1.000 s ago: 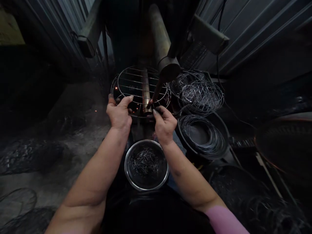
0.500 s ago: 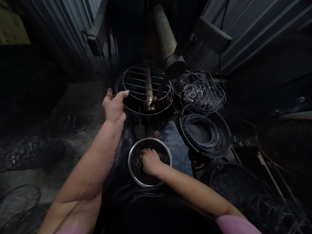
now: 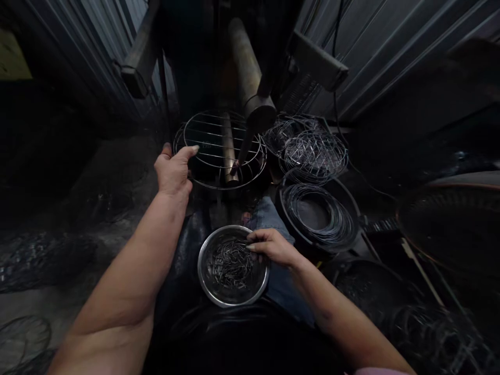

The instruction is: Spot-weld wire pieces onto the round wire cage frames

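Dim corrugated walls (image 3: 367, 57) beyond wire rack (image 3: 213, 144)

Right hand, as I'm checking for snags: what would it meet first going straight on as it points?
Likely the short metal pieces in the metal bowl, though the right hand may pass above them.

We are looking into dim, greyish light, with heavy shadow swallowing both sides. Faint glints are picking out the steel bowl (image 3: 234, 299) and wire coil (image 3: 339, 226), while the corrugated wall (image 3: 375, 57) is stretching and smearing toward the edges.
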The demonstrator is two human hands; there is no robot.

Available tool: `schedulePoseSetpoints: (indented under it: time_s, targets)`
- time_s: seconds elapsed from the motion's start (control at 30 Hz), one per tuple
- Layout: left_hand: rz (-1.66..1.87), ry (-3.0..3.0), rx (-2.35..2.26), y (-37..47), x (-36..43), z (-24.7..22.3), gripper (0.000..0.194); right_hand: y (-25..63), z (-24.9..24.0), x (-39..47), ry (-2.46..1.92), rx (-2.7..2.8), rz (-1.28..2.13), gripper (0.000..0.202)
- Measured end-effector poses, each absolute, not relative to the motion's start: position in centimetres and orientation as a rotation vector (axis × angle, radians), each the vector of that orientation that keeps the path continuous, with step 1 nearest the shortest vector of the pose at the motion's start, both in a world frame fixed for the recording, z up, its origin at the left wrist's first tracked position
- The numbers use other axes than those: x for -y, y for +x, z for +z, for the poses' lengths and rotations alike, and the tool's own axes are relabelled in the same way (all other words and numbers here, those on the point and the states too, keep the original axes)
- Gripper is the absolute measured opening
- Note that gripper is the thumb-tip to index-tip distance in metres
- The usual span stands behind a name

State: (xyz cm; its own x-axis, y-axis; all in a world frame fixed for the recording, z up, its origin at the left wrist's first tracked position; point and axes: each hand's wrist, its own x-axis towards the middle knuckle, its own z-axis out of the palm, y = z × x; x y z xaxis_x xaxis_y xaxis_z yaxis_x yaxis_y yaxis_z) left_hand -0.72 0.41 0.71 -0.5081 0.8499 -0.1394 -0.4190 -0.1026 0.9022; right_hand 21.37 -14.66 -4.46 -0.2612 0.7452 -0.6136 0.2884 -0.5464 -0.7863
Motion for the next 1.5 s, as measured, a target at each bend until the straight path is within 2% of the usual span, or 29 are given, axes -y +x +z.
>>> schedulePoseSetpoints:
  time_s: [0.1, 0.2, 0.3, 0.5, 0.73, 0.87, 1.03, 1.17, 1.3, 1.5]
  targets:
    - [1.714, 0.576, -1.310, -0.9, -0.6, 0.8, 0.049, 22.6, -2.5, 14.5, -1.731, 1.629, 1.632, 0.011]
    - [1.682, 0.597, -1.341, -0.9, -0.7, 0.9, 0.047, 24.4, -0.2, 14.8, -1.948, 2.187, 1.161, 0.019]
    - [1.674, 0.575, -1.349, -0.8, -0.7, 1.0, 0.044, 25.8, 1.3, 14.7, -2.258, 2.452, 0.785, 0.027]
    - [1.668, 0.563, -1.366, -0.8, -0.7, 1.4, 0.037, 25.9, 1.1, 13.4, -2.528, 2.611, 0.469, 0.031]
    - [1.655, 0.575, -1.354, -1.0, -1.3, 0.8, 0.039, 25.6, 0.2, 12.9, -2.333, 2.798, 0.182, 0.030]
    - [1.634, 0.569, -1.345, -1.0, -1.5, 0.9, 0.041, 25.4, -1.1, 13.1, -2.277, 2.813, 0.218, 0.030]
    - [1.624, 0.486, -1.310, -0.9, -1.0, 1.5, 0.046, 25.6, -0.1, 12.7, -2.331, 2.635, 0.482, 0.030]
    - [1.712, 0.396, -1.282, -0.1, 0.1, 0.6, 0.047, 24.0, 1.9, 10.9, -1.733, 2.200, 0.762, 0.025]
    - [1.789, 0.357, -1.205, 1.1, 1.4, -0.7, 0.044, 19.3, 1.4, 8.4, -1.159, 1.547, 0.813, 0.015]
    - [1.846, 0.387, -1.165, 1.7, 2.9, -0.2, 0.044, 15.4, -1.7, 7.1, -1.284, 1.316, 0.765, 0.013]
